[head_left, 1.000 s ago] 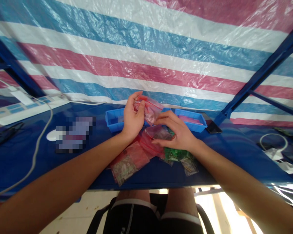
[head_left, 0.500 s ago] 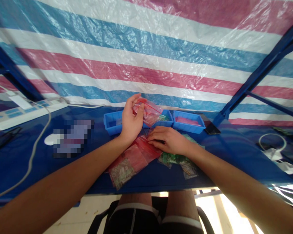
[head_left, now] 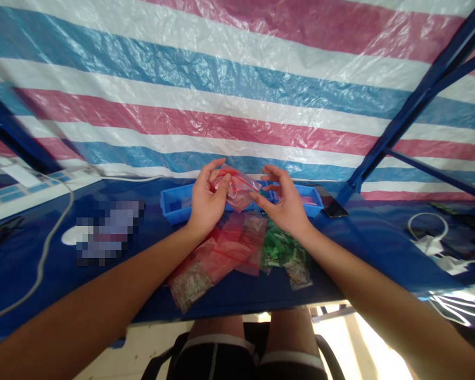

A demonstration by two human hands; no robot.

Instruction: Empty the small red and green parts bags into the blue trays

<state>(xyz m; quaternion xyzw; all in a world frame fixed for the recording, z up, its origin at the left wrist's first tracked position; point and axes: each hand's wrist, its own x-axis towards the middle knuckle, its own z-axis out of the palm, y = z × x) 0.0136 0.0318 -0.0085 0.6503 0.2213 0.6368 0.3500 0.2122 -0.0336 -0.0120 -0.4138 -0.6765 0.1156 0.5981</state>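
My left hand (head_left: 206, 203) is closed on a clear-and-red zip bag (head_left: 241, 194), pinched between thumb and fingers above the table. On the bag's right, my right hand (head_left: 287, 205) has thumb and fingers spread apart. Its thumb tip is close to the bag's edge; whether it touches, I cannot tell. Below both hands lie several red zip bags (head_left: 235, 245), overlapping, with small pale contents at the lower left end. Beside them, under my right forearm, are green bags (head_left: 276, 245) and a small clear bag (head_left: 300, 273).
Behind my hands stand blue bins (head_left: 174, 206), partly hidden. A dark phone (head_left: 332, 203) lies right of them. On the left are a white round object (head_left: 77, 235), a white cable (head_left: 43, 264) and a power strip (head_left: 11, 198). A coiled white cable (head_left: 427, 216) lies far right.
My right hand has lifted from the red bags on the table up to the held bag, and its fingers have spread. My left hand still holds the bag. The view has shifted slightly.
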